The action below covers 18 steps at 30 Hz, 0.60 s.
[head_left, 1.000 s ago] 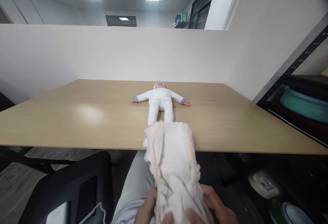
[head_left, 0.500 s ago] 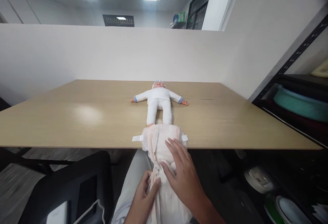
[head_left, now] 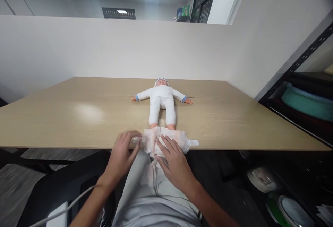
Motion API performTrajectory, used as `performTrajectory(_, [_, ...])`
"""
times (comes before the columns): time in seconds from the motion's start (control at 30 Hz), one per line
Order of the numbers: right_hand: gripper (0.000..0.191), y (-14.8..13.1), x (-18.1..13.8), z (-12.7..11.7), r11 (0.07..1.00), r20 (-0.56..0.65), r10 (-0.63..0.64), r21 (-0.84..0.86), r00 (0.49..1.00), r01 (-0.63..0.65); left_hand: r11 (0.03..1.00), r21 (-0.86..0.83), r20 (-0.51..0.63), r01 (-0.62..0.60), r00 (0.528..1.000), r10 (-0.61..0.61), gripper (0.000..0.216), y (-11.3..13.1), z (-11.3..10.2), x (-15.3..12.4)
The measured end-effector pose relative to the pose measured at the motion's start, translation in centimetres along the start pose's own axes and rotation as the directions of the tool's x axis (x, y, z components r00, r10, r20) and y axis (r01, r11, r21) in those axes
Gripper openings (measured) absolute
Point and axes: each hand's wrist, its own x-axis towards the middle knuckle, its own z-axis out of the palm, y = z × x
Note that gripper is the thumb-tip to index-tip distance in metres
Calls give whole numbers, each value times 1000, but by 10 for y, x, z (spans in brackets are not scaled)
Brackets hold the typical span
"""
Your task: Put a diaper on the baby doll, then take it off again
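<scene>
A baby doll in white clothes lies on its back on the wooden table, feet toward me. A white diaper lies at the table's near edge just below the doll's feet, its lower part hanging over my lap. My right hand lies flat on the diaper with fingers spread. My left hand reaches to the diaper's left tab at the table edge, fingers curled round it; the grip itself is slightly blurred.
A white partition wall stands behind the table. A black shelf unit at the right holds a teal bowl; bowls sit on the floor below. A black chair with a white cable is at the lower left.
The diaper went from held up in both hands to lying at the table edge. My left hand moved up and left to its left tab; my right hand pressed down on it.
</scene>
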Motion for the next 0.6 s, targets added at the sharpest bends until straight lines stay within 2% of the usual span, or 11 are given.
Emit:
performTrajectory(0.07, [56, 0, 2, -2, 1000, 9, -11, 10, 1000, 11, 979, 113, 62, -168, 985, 162, 27, -12, 2, 50])
performTrajectory(0.1, [56, 0, 2, -3, 1000, 11, -13, 15, 1000, 13, 957, 155, 139, -244, 965, 223, 37, -16, 6, 74])
performTrajectory(0.13, [56, 0, 3, -4, 1000, 12, -15, 19, 1000, 15, 924, 191, 264, -331, 924, 277, 52, -19, 12, 96])
performTrajectory(0.2, [58, 0, 2, -4, 999, 13, -20, 27, 1000, 19, 822, 222, 493, -525, 788, 370, 81, -20, 26, 130])
performTrajectory(0.27, [59, 0, 2, -4, 999, 16, -25, 29, 1000, 25, 705, 194, 630, -682, 638, 443, 100, -17, 42, 152])
performTrajectory(0.33, [60, 0, 1, -4, 999, 13, -29, 25, 999, 29, 613, 136, 684, -778, 522, 510, 107, -14, 54, 164])
performTrajectory(0.4, [61, 0, 0, -3, 1000, -4, -30, 9, 1000, 30, 566, 72, 700, -821, 446, 557, 108, -12, 63, 172])
performTrajectory(0.47, [62, 1, -1, 0, 999, -33, -41, -18, 999, 40, 576, 6, 693, -817, 419, 587, 97, -16, 67, 179])
performTrajectory(0.6, [63, 10, 1, 10, 989, -102, -130, -86, 986, 121, 631, -101, 588, -769, 466, 662, 42, -25, 75, 187])
